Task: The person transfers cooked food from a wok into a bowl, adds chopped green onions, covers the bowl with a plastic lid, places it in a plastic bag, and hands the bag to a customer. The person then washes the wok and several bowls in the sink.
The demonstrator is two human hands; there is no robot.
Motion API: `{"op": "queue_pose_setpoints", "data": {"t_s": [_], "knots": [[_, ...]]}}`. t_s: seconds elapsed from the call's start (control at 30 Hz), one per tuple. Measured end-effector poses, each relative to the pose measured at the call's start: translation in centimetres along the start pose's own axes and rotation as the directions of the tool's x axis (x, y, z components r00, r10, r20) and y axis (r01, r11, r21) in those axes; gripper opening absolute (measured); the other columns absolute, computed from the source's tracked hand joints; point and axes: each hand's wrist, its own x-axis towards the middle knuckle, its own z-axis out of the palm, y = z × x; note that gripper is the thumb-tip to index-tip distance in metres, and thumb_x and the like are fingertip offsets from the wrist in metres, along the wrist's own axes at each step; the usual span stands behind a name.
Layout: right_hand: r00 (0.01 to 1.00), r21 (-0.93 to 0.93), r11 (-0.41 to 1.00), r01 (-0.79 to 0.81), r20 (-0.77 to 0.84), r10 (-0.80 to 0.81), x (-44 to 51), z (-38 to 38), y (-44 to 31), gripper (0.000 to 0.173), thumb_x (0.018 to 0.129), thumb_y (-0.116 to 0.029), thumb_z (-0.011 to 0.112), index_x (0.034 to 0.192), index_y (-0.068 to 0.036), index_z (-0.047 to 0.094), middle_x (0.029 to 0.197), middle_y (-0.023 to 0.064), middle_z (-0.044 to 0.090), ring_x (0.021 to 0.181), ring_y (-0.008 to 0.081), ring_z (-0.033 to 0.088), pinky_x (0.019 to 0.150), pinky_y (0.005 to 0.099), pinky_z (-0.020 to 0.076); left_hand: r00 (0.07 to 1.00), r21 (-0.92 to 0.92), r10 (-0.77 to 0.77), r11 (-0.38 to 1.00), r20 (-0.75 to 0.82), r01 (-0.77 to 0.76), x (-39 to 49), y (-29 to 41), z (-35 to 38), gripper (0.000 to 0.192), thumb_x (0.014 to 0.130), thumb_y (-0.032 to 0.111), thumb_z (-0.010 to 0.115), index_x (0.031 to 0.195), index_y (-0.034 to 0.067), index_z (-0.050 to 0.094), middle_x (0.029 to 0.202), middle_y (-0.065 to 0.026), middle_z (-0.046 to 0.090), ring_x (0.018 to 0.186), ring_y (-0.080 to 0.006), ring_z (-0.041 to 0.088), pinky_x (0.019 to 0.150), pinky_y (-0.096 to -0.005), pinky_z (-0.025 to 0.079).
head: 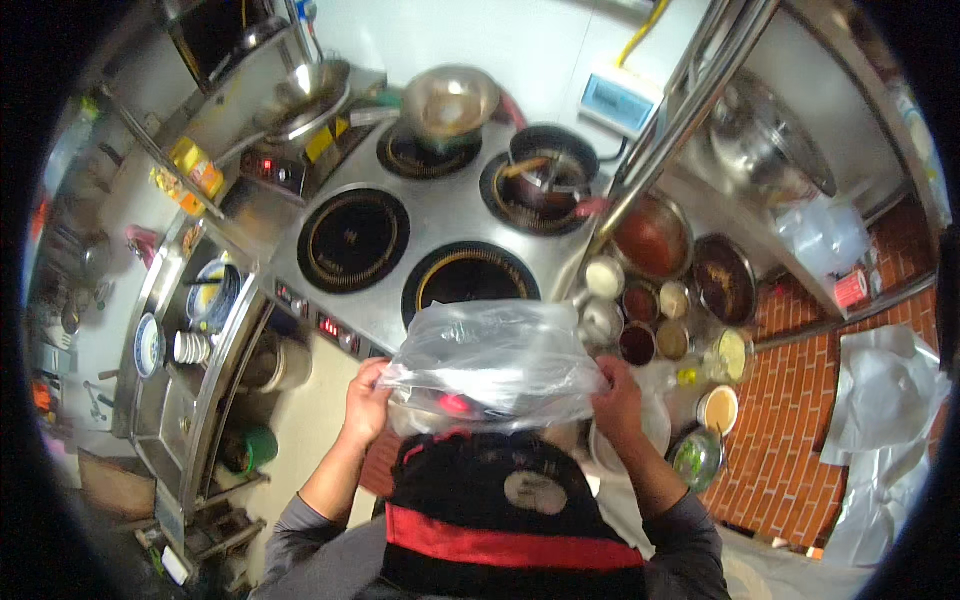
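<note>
A clear plastic bag (487, 360) is stretched flat between my two hands, in front of my black and red apron (480, 487). My left hand (369, 401) grips its left edge with the fingers curled. At the opposite edge, my right hand (619, 397) pinches the plastic. Behind the bag lies a steel cooktop (435, 217) with several round black burners; the bag hides part of the nearest burner (472, 274). Through the film shows a blurred red spot whose source I cannot tell.
A black pot (555, 154) with a wooden-handled utensil stands on the right rear burner, and a steel bowl (450, 101) at the rear left. Sauce and seasoning containers (640, 300) crowd the right counter. To the left is a steel sink (176, 412) with bowls and stacked cups (192, 348).
</note>
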Motion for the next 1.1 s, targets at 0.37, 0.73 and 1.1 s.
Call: {"op": "queue_pose_setpoints", "data": {"t_s": [0.37, 0.73, 1.1], "knots": [[0.836, 0.824, 0.143, -0.548, 0.534, 0.128, 0.2, 1.3, 7.6, 0.025, 0.088, -0.017, 0.06, 0.108, -0.004, 0.066, 0.107, 0.0126, 0.068, 0.097, 0.0292, 0.065, 0.085, 0.0443, 0.053, 0.962, 0.359, -0.19, 0.927, 0.198, 0.109, 3.3, -4.6, -4.1, 0.024, 0.081, -0.007, 0.068, 0.1, 0.003, 0.058, 0.094, -0.003, 0.063, 0.085, -0.0129, 0.06, 0.077, -0.0287, 0.05], [0.999, 0.013, 1.0, 0.005, -0.043, -0.005, 8.7, 4.7, 2.3, 0.036, 0.094, -0.035, 0.055, 0.1, -0.002, 0.068, 0.116, 0.0186, 0.064, 0.098, 0.044, 0.061, 0.085, 0.0503, 0.0483, 0.933, -0.422, -0.335, 0.833, 0.132, 0.358, 14.2, -5.1, -1.1, 0.04, 0.088, 0.02, 0.07, 0.117, -0.003, 0.056, 0.109, -0.0184, 0.066, 0.093, -0.0291, 0.066, 0.093, -0.0467, 0.051], [0.898, -0.105, 0.928, 0.357, -0.234, -0.372, 10.8, 5.9, -6.5, 0.05, 0.081, -0.025, 0.075, 0.12, -0.002, 0.055, 0.114, 0.0204, 0.062, 0.108, 0.0395, 0.059, 0.091, 0.0452, 0.0479, 0.935, 0.561, 0.347, 0.759, 0.079, -0.329, 10.7, -1.1, 2.7, 0.03, 0.087, 0.012, 0.068, 0.115, 0.002, 0.061, 0.11, -0.0191, 0.064, 0.102, -0.036, 0.063, 0.088, -0.0425, 0.051]]}}
